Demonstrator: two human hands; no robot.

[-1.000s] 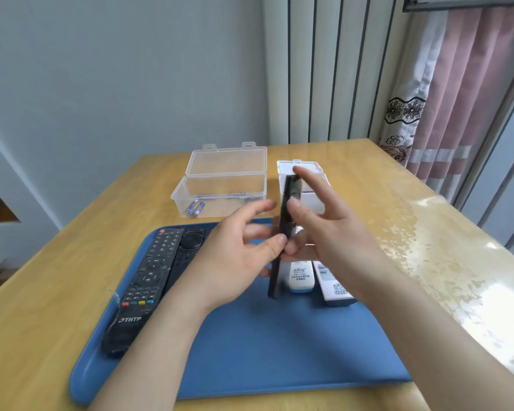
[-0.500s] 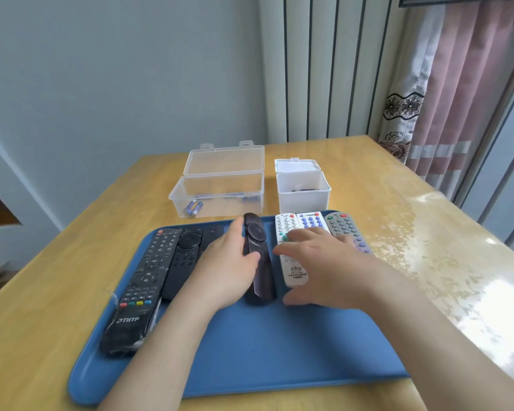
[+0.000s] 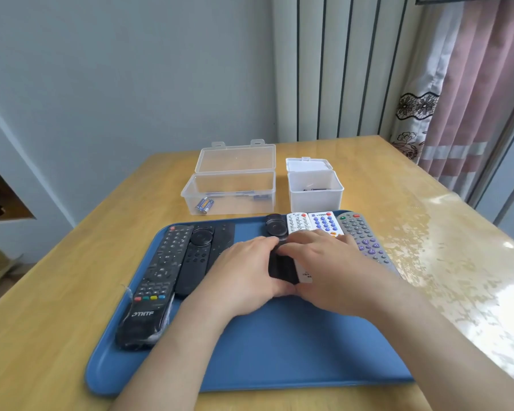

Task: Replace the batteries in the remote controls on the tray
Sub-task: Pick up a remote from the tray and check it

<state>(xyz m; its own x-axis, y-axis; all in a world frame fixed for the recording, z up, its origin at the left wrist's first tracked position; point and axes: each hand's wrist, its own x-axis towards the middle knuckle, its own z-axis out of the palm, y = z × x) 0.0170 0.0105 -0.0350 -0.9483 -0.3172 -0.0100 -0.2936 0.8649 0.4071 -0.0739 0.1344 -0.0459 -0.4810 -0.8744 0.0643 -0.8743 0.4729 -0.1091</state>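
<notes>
A blue tray [image 3: 279, 351] holds several remote controls. A slim black remote [image 3: 281, 262] lies flat in the tray's middle, its round pad at the far end. My left hand [image 3: 244, 274] presses on its left side and my right hand [image 3: 327, 271] covers its right side; both touch it. Left of them lie a long black THTF remote [image 3: 155, 280] and two more black remotes [image 3: 195, 259]. To the right lie two white remotes [image 3: 310, 222] and a grey remote [image 3: 364, 235], partly under my right hand.
Behind the tray stands an open clear box [image 3: 229, 191] with blue batteries [image 3: 204, 204] in its left corner. Beside it is a small open white box [image 3: 315, 188] with dark batteries inside. The wooden table [image 3: 57, 292] reaches a wall and curtains.
One second ago both hands held the slim black remote upright above the tray. It now lies flat on the tray beside the white remotes, with both hands resting on it.
</notes>
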